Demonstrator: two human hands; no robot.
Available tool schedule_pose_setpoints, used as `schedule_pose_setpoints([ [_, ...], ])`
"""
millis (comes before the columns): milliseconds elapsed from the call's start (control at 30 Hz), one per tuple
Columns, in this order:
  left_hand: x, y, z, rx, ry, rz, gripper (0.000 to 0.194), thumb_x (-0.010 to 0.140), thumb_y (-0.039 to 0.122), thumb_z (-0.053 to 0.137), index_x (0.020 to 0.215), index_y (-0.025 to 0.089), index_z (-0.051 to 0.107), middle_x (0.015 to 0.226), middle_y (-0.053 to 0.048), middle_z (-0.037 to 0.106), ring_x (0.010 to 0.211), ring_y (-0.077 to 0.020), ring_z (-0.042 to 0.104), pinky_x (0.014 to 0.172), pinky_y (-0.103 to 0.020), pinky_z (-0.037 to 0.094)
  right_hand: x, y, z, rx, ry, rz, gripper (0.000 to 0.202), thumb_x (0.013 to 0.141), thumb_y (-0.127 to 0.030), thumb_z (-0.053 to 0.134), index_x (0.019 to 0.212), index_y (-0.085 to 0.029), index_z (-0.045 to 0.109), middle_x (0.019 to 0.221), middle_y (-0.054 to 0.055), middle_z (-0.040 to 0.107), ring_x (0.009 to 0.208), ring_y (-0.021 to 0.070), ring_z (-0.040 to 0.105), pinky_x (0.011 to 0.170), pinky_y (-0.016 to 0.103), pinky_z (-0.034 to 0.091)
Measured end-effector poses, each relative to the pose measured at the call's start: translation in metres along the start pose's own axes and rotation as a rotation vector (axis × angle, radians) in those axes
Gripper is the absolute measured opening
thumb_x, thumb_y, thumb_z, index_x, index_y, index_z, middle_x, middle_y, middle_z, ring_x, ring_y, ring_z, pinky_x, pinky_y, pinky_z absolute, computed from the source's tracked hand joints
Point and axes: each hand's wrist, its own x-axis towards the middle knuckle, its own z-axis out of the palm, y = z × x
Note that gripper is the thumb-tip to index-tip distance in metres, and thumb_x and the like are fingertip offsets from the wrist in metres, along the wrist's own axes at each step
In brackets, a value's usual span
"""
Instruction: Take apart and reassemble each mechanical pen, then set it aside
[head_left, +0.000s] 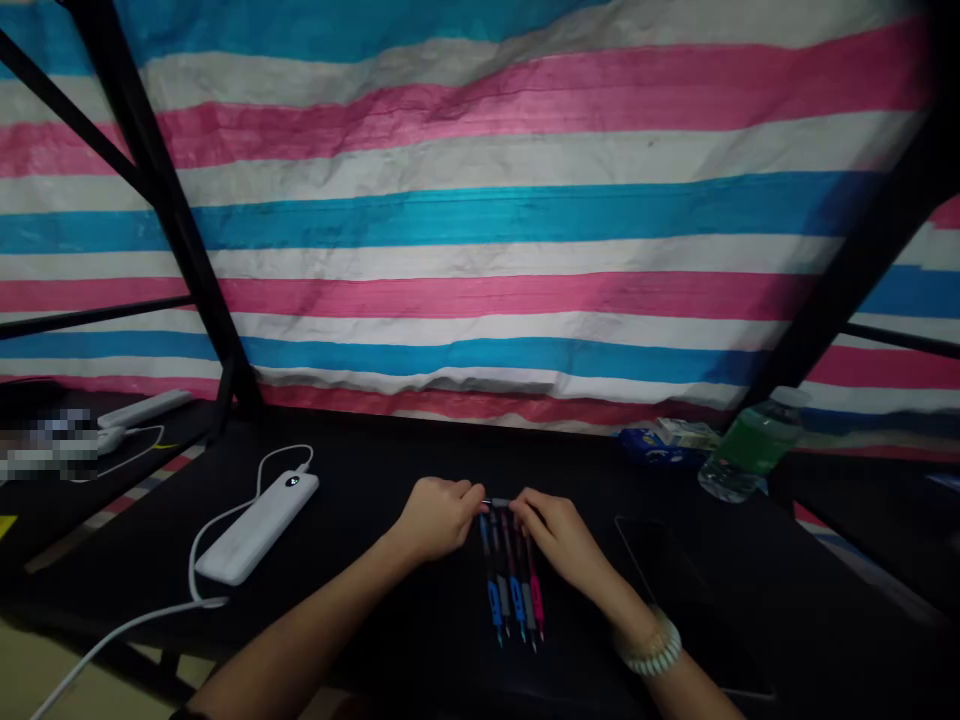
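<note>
In the head view, a grey pen-like piece (502,503) is being pinched by the left hand (441,517) and the right hand (564,540), at the far ends of the pens (516,592) on the table (405,640). Seemingly it is being handled; steady fingertips are probably being required.

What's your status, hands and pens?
Left hand and right hand pinching a slim pen-like item crosswise. Pens lined up just below. White power bank off left, clear of both.
</note>
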Motion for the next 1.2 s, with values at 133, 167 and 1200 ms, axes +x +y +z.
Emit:
schedule_pose_setpoints([
  [133,-0.001,-0.002,0.002,0.005,0.006,0.009,0.024,0.097,0.030,0.038,0.086,0.018,0.054,0.070,-0.002,0.064,0.056,-0.0144,0.059,0.049,-0.024,0.033,0.001,0.001,0.002,0.156,0.056,0.016,0.009,0.086,-0.030,0.062,0.087,-0.021,0.061,0.066,-0.002,0.061,0.058,0.0155,0.056,0.055,0.024,0.039],
  [167,-0.001,-0.002,0.002,0.006,0.011,0.015,0.024,0.097,0.031,0.038,0.086,0.018,0.055,0.069,-0.001,0.063,0.055,-0.0142,0.058,0.049,-0.024,0.032,0.001,0.001,0.002,0.182,0.053,0.029,0.011,0.084,-0.031,0.064,0.089,-0.021,0.062,0.067,-0.002,0.061,0.058,0.0157,0.056,0.054,0.024,0.039],
  [1200,-0.001,-0.007,-0.002,0.071,0.127,0.054,0.024,0.096,0.032,0.039,0.084,0.018,0.055,0.069,-0.001,0.060,0.055,-0.0138,0.055,0.048,-0.027,0.033,0.007,0.011,-0.003,0.653,-0.104,0.299,0.039,0.077,-0.056,0.066,0.076,-0.018,0.061,0.061,-0.001,0.057,0.046,0.0101,0.046,0.037,0.019,0.033],
])
